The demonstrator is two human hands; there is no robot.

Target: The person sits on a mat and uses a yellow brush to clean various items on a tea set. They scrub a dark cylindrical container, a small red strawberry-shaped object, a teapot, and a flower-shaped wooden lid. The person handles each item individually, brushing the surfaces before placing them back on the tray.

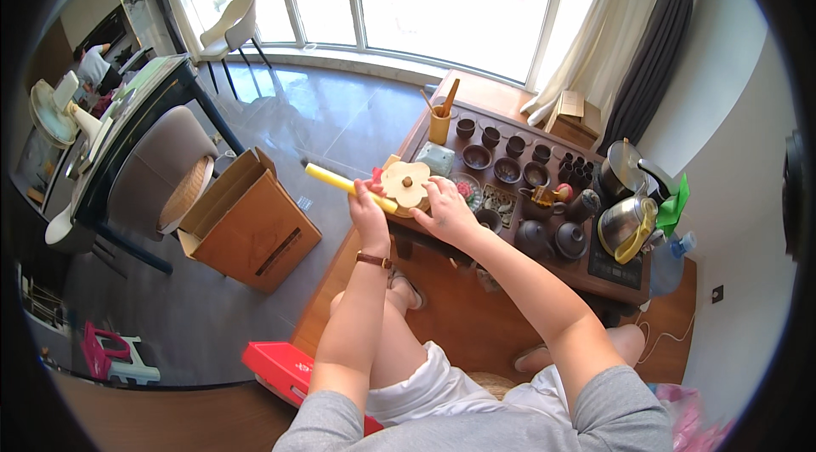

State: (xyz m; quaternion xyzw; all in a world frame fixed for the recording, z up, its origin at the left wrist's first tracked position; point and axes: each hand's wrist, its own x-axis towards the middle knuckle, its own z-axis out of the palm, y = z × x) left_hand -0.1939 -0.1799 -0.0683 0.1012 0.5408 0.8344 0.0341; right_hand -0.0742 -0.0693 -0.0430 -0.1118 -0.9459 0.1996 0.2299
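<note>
My left hand (368, 216) is shut on a yellow stick-like handle (331, 178) with a dark tip at its far end. Something small and red shows beside its fingers. Against the right side of a flower-shaped wooden lid (405, 175) with a brown round knob rests my right hand (446, 210), its fingers apart. The lid sits at the near left corner of a dark wooden tea table (421, 127). Close behind it lies a pale green packet (435, 159); a glass dish (465, 189) with a pink item stands to the right.
Dark tea bowls (507, 170), small cups (491, 136), lidded teapots (534, 237) and a steel kettle (625, 226) crowd the tea table. A wooden holder (440, 126) contains tools. Left stand a cardboard box (255, 235) and grey chair (153, 165); a red box (280, 366) lies nearer. Another person (95, 66) is far left.
</note>
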